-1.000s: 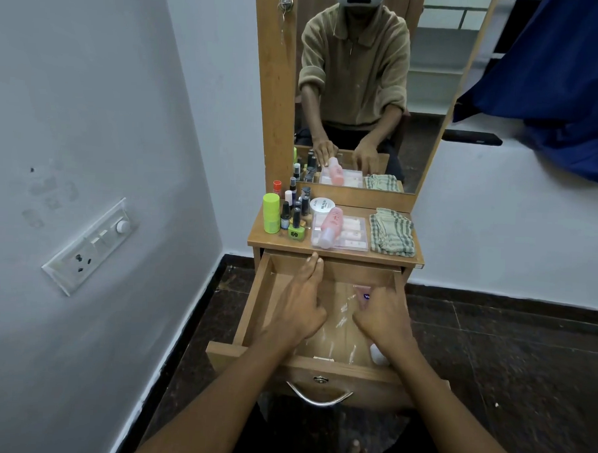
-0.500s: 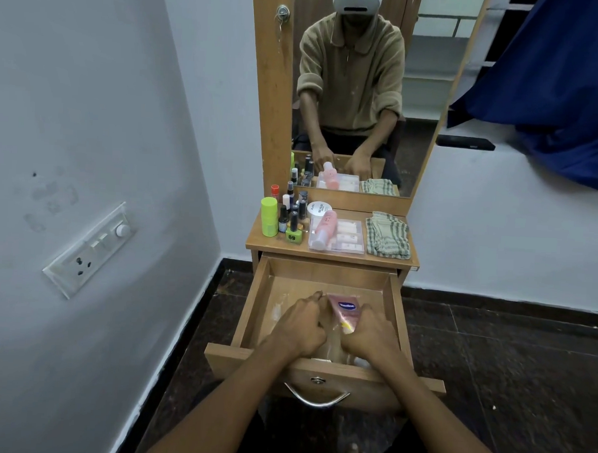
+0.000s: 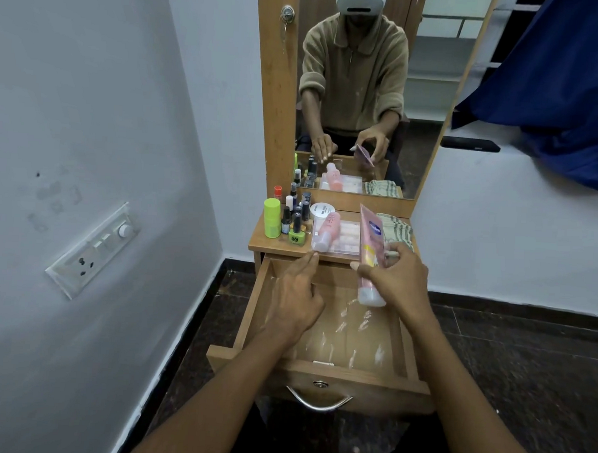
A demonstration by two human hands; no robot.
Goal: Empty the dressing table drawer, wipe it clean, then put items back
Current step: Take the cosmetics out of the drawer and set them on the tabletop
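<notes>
Drawer (image 3: 322,371) pulled fully out of the dressing table (image 3: 272,247), metal handle (image 3: 319,403) on its front nearest the camera. Drawer floor bare wood with pale smears and glints; no items visible inside.

Left hand (image 3: 296,303) over the left half of the drawer, palm down, fingers (image 3: 308,262) extended forward and relaxed, tips near the front edge of the table top. It holds nothing.

Right hand (image 3: 396,276) above the right rear of the drawer, fingers and thumb curled round a pink tube (image 3: 370,250). Tube roughly upright, cap end down over the drawer, flat crimped end up, blue label facing the camera.

On the table top, left to right: green canister (image 3: 271,217); cluster of small dark bottles (image 3: 295,216), one with a green base; white round jar (image 3: 322,210) behind; clear plastic box (image 3: 345,238) with a pink bottle (image 3: 326,231) lying on it; checked cloth (image 3: 398,230), folded, partly hidden by the tube.

Mirror (image 3: 365,92) behind the table reflects the person and the same items. Blue fabric (image 3: 554,83) hangs at upper right; switch plate (image 3: 92,248) on the left wall.
</notes>
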